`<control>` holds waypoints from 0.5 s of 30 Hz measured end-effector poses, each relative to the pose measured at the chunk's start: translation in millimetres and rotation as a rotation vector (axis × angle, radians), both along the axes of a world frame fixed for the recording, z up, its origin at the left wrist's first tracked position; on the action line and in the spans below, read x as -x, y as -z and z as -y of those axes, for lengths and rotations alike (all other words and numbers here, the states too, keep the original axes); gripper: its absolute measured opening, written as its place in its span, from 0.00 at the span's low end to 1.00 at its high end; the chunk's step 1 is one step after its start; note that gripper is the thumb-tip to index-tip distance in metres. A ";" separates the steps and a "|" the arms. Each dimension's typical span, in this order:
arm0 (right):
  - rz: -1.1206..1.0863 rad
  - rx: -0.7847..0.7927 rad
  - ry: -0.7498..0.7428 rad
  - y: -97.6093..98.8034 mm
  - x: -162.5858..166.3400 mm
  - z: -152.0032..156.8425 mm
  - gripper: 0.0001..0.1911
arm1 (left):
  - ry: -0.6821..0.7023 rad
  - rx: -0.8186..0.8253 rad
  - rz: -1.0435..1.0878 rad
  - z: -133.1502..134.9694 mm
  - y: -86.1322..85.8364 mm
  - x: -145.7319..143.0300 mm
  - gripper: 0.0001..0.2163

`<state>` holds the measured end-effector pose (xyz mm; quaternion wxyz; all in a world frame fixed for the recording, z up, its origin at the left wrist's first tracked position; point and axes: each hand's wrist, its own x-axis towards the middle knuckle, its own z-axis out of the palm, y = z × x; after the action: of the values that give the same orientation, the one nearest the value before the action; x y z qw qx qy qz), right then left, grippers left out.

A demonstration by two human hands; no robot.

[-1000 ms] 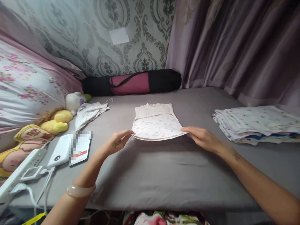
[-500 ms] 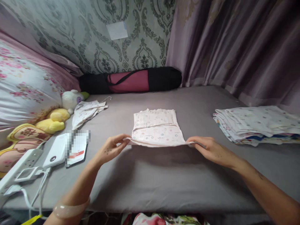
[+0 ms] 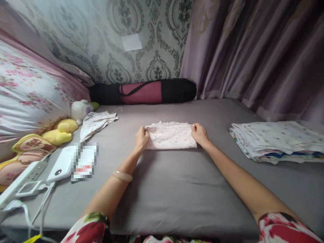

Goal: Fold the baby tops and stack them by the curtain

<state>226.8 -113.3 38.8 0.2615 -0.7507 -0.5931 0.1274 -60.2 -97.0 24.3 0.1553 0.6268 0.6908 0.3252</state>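
Note:
A pale pink patterned cloth [image 3: 172, 137] lies folded on the grey bed sheet [image 3: 177, 189], in the middle of the view. Its front part is turned up and away from me, so the far layers are mostly covered. My left hand [image 3: 142, 137] pinches the left corner of the raised edge, and my right hand [image 3: 200, 134] pinches the right corner. The edge is stretched straight between them. Whether the cloth is a garment or a plain wrap I cannot tell.
Folded cloths are stacked [image 3: 275, 140] at the right. On the left lie a small patterned cloth [image 3: 97, 123], plush toys [image 3: 59, 131], a white power bank [image 3: 63, 163], a blurred-out phone [image 3: 84, 162] and a power strip [image 3: 24, 179] with cables. A black-and-red long bag [image 3: 141, 91] lies by the wall.
Both hands have moved away from me and closer together, carrying the cloth's near edge up and over its far part. The cloth is now a shorter strip.

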 end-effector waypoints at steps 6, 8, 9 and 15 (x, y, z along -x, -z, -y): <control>0.173 0.064 0.024 1.7 15.6 -4.0 0.22 | 0.058 -0.031 -0.271 -5.5 2.8 -9.4 0.11; 0.222 0.079 0.011 2.8 15.0 -5.1 0.23 | 0.059 -0.024 -0.322 -6.4 1.3 -9.7 0.11; 0.243 0.079 0.008 3.2 14.3 -6.0 0.23 | 0.050 -0.013 -0.336 -7.4 0.6 -9.7 0.12; 0.314 0.106 0.007 6.3 12.1 -11.5 0.24 | 0.042 0.032 -0.380 -15.0 1.0 -11.0 0.11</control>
<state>214.6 -101.8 32.5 0.1261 -0.7764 -0.6163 0.0386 -49.2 -82.0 23.3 0.0387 0.6886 0.6997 0.1866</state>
